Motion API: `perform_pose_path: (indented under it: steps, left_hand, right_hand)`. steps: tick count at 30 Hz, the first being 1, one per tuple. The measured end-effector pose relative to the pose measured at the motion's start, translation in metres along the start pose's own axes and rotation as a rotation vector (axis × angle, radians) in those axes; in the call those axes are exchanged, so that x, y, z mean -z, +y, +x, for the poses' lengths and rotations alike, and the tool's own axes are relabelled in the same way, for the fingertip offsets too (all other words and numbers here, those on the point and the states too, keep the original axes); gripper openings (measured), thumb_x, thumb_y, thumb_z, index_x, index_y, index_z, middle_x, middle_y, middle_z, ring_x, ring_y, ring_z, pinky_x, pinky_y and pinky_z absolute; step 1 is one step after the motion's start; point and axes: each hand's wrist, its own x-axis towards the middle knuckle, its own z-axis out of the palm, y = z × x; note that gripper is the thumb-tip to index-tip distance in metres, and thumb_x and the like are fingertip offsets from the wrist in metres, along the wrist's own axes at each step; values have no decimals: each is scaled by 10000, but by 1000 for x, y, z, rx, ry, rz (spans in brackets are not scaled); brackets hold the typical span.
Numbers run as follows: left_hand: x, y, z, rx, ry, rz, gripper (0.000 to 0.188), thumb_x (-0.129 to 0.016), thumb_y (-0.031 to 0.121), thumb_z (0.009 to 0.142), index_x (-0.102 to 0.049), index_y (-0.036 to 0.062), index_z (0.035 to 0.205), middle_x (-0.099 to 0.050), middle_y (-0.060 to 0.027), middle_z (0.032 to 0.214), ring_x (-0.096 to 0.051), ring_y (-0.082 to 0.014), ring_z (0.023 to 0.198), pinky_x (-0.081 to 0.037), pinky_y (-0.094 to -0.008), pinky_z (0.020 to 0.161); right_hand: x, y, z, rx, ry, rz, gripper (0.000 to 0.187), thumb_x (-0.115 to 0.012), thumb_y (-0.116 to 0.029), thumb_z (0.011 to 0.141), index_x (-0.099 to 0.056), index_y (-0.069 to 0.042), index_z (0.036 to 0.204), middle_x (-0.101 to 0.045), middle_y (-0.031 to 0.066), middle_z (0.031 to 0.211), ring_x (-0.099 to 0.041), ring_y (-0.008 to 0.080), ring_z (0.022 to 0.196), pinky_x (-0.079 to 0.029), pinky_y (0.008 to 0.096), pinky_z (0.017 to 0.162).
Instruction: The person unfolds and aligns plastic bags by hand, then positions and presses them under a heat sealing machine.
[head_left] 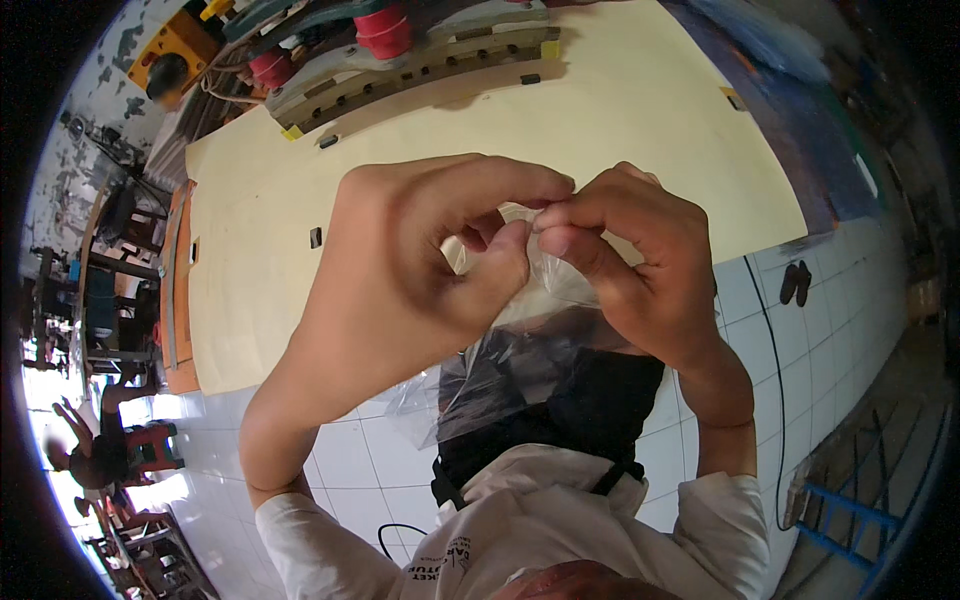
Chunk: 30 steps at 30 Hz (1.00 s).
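Note:
A clear plastic bag (515, 365) hangs between my hands, above my lap and past the near edge of the table. My right hand (650, 255) pinches its upper edge between thumb and fingertips. My left hand (415, 235) is curled at the same edge, its index fingertip close to the right fingertips and its thumb against the film. The lower left part of the bag spreads out loosely below my left wrist. Part of the bag's top is hidden behind my fingers.
A cream sheet (255, 300) with small dark pieces on it covers the table. A long slotted bar machine with red knobs (383, 32) stands at the far side. A yellow switch box (172, 58) is far left. Dark sandals (796, 283) and a blue metal frame (850, 515) are right.

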Motion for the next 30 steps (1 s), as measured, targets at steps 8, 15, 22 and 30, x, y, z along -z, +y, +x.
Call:
perform_pose_path:
  steps: [8,15,22,30]
  left_hand:
    - [-1,16,3,-266,-34,286,220,-662,-81,768,-710,-20,974,-719,-142,856,-710,-221,738,-558,-311,667]
    - [-7,22,2,-345,-29,520,235,-695,-82,753,-678,-7,976,-703,-144,842,-709,-272,735,-554,-331,659]
    - [-20,10,-3,-408,110,424,262,-704,-64,742,-639,25,979,-651,-117,791,-661,-286,704,-516,-363,606]
    - [-27,7,-9,-439,174,485,268,-740,-92,723,-668,22,955,-720,-114,845,-729,-246,745,-569,-313,644]
  right_hand:
    - [4,-19,-9,-48,82,-67,73,-767,-47,812,-736,-1,858,-724,84,785,-643,182,685,-509,298,675]
    - [7,-27,-12,-67,109,-93,69,-742,-38,818,-721,-10,877,-708,90,785,-664,209,704,-520,321,656]
    - [10,-23,-14,-95,58,-69,72,-724,-25,838,-700,1,900,-701,94,802,-662,170,714,-518,290,681]
    - [12,-22,-18,-42,89,-134,85,-719,4,812,-709,-7,896,-704,80,775,-664,168,709,-519,288,667]
